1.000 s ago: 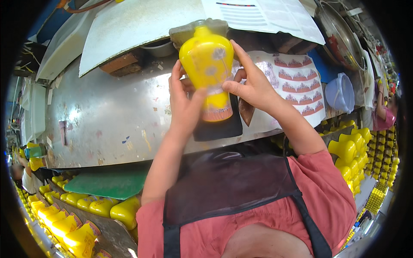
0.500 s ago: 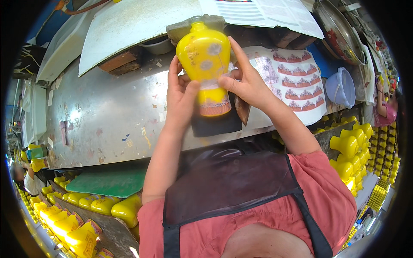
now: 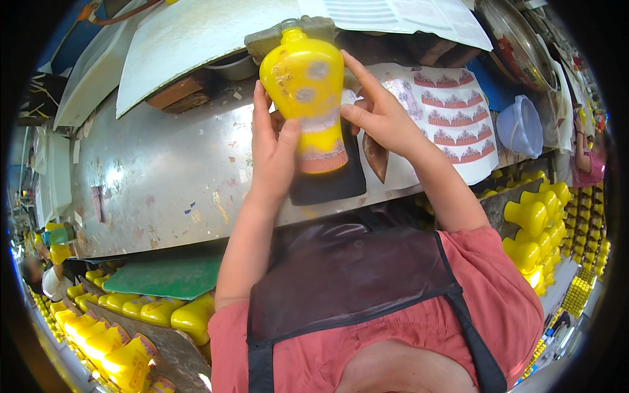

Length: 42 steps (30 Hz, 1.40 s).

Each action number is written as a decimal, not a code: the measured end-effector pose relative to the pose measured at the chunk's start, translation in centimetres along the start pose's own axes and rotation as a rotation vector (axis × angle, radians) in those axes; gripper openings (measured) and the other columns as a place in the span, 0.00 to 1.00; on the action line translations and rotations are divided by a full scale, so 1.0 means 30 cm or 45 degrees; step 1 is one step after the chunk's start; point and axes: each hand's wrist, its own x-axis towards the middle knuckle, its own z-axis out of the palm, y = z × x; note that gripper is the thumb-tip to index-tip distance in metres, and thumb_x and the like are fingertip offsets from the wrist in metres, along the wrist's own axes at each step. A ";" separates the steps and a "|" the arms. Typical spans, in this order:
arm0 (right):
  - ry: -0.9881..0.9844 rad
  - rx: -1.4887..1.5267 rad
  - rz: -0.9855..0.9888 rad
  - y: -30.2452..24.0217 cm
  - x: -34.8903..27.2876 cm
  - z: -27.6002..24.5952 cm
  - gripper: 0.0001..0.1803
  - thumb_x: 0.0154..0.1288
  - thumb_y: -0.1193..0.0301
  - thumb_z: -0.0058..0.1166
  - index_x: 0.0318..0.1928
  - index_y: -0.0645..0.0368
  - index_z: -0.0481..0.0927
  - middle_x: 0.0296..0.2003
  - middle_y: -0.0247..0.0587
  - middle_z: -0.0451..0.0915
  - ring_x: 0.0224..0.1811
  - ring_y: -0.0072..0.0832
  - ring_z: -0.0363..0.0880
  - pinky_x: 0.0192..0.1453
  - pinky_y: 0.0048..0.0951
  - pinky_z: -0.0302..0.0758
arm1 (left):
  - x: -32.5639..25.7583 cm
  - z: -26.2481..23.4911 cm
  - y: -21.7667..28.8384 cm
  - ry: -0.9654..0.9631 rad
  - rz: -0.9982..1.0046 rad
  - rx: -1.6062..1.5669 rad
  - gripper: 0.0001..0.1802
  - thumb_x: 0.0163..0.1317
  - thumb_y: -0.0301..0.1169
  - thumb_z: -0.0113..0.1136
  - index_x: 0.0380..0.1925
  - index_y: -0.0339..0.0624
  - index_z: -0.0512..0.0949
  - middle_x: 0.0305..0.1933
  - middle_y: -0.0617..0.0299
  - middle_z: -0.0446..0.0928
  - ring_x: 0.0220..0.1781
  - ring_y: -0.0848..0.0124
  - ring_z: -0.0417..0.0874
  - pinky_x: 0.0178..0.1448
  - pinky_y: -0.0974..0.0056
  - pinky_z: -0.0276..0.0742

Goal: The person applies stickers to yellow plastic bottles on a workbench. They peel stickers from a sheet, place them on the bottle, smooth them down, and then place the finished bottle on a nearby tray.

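Note:
A glossy yellow vase [image 3: 303, 72] with a narrow neck and grey flower patches lies on the bench. Pale patterned decal bands circle its waist, and a pink-orange one its foot. Its neck rests on a lumpy grey support [image 3: 259, 43], its foot over a black pad [image 3: 327, 187]. My left hand [image 3: 275, 141] is closed round the left side, thumb at the waist. Gripping the right side is my right hand [image 3: 380, 118], forefinger along the upper body and thumb near the waist band. Beside the right hand lies a brown pointed blade-like piece [image 3: 375, 159].
Right of the vase lies a printed decal sheet [image 3: 458, 121], with a lilac bucket [image 3: 519, 128] beyond it. A white board [image 3: 190, 46] rests on bricks at the back. Yellow vases [image 3: 531, 216] stand on both sides below the metal bench [image 3: 157, 183]. Other people work at both edges.
My right hand has moved slightly up along the vase, its thumb drawn off the waist band. More of the brown piece shows. The whole view has shifted a little.

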 end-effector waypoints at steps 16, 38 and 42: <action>0.042 0.139 -0.145 0.071 0.034 0.060 0.50 0.71 0.55 0.62 0.82 0.55 0.46 0.59 0.60 0.80 0.51 0.42 0.86 0.60 0.36 0.78 | 0.088 -0.004 0.029 0.073 0.524 1.167 0.41 0.74 0.48 0.54 0.80 0.46 0.53 0.81 0.42 0.49 0.81 0.47 0.52 0.82 0.50 0.50; -0.075 0.166 0.013 0.051 0.004 0.013 0.50 0.70 0.64 0.63 0.83 0.51 0.46 0.55 0.55 0.81 0.47 0.30 0.86 0.53 0.32 0.80 | 0.080 0.028 0.120 -0.036 0.506 1.424 0.40 0.67 0.50 0.64 0.77 0.56 0.64 0.79 0.36 0.51 0.78 0.41 0.59 0.79 0.48 0.59; 0.041 0.025 -0.035 0.029 0.009 0.019 0.50 0.70 0.58 0.63 0.82 0.51 0.48 0.53 0.59 0.82 0.48 0.40 0.86 0.55 0.36 0.79 | 0.109 -0.004 0.070 -0.036 0.545 1.022 0.39 0.67 0.49 0.63 0.77 0.58 0.63 0.79 0.35 0.49 0.77 0.38 0.58 0.77 0.46 0.62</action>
